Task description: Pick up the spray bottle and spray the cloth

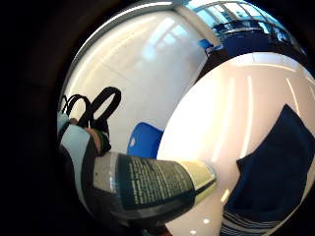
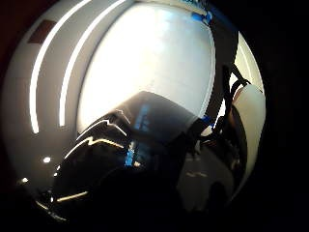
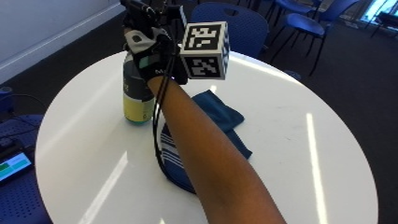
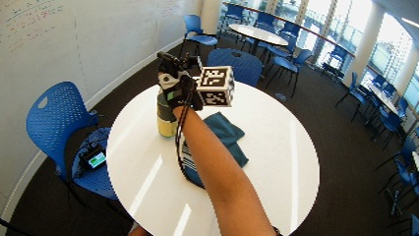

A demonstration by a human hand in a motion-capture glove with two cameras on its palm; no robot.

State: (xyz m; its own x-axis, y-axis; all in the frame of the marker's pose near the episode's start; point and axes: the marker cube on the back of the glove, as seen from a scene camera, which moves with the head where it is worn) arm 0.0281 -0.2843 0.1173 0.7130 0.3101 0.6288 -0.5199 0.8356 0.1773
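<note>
A spray bottle (image 3: 138, 100) with a dark body and a yellow lower part stands upright near the far left edge of the round white table (image 3: 298, 140). My gloved right hand (image 3: 152, 60) grips its neck and spray head from above, fingers curled round it. Whether the base touches the table I cannot tell. A dark blue cloth (image 3: 221, 116) with a striped end lies crumpled on the table to the bottle's right, partly under my forearm. In the palm views the bottle (image 1: 157, 187) (image 2: 125, 159) fills the lower part, with the cloth (image 1: 275, 167) beyond it on the table.
A blue chair (image 3: 233, 23) stands behind the table's far edge. Another blue chair (image 4: 55, 118) at the left holds a small device with a lit screen (image 3: 12, 165). More chairs and a second round table (image 4: 262, 33) stand further back.
</note>
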